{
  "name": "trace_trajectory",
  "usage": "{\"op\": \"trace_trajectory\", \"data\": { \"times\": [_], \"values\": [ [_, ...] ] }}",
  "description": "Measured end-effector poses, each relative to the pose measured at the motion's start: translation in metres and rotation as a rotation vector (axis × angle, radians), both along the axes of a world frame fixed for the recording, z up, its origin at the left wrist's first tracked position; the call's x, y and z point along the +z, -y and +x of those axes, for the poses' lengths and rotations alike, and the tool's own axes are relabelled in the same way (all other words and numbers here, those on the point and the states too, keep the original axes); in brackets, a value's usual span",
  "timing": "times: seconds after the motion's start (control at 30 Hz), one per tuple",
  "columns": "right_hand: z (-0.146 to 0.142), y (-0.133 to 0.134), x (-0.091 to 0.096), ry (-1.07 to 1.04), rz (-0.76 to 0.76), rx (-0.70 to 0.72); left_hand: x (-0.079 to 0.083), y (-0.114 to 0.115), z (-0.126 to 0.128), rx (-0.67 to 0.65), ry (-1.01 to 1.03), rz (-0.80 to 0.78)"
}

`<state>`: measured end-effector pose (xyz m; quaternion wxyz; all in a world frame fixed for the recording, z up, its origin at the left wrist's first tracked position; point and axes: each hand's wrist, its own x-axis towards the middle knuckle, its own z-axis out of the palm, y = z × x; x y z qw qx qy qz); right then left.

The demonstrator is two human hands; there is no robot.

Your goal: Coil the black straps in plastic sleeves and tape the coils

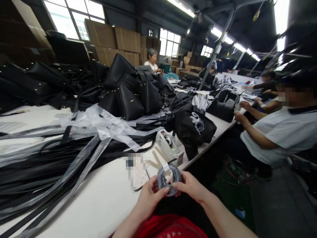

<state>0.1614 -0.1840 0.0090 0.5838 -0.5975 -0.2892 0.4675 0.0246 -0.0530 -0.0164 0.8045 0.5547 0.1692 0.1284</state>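
A coiled strap point(161, 180), dark grey and seemingly wrapped in clear film, is held up at the near table edge. My left hand point(151, 191) grips its left side with the thumb across the lower front. From the right, my right hand point(189, 185) closes on the same coil, thumb close to the other thumb. A pale strip of tape or paper point(166, 167) crosses the coil's top. Just beyond stands a white tape dispenser point(166, 145). Fingers behind the coil are mostly hidden.
Long black straps point(37, 175), some in clear plastic, cover the table's left side. Black bags point(130, 99) are heaped behind them. A black sack point(185, 127) holding coils stands by the edge. At right a co-worker point(272, 132) sits handling a black bag point(223, 107).
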Motion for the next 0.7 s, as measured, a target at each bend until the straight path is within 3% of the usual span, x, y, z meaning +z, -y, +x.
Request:
{"op": "trace_trajectory", "data": {
  "times": [0.1,0.17,0.27,0.33,0.4,0.53,0.63,0.7],
  "values": [
    [0.006,-0.003,0.011,-0.025,0.029,0.103,-0.009,0.001,0.002,-0.024,0.045,-0.065],
    [0.016,-0.004,0.024,0.020,0.055,0.080,-0.010,0.000,0.002,-0.008,0.099,-0.043],
    [0.051,-0.010,0.053,0.151,0.156,-0.226,-0.007,-0.003,-0.001,0.067,0.121,0.119],
    [0.089,-0.019,0.078,0.234,0.256,-0.510,-0.004,-0.004,-0.003,0.093,0.065,0.197],
    [0.133,-0.029,0.103,0.341,0.287,-0.706,-0.002,-0.003,-0.003,0.091,0.006,0.215],
    [0.198,-0.033,0.140,0.574,0.077,-0.826,0.000,-0.002,-0.003,0.097,-0.022,0.234],
    [0.196,-0.018,0.141,0.779,0.083,-0.990,-0.004,-0.009,-0.011,0.115,-0.034,0.233],
    [0.169,-0.004,0.125,1.034,0.148,-1.076,-0.010,-0.016,-0.020,0.170,-0.074,0.231]
  ]
}}
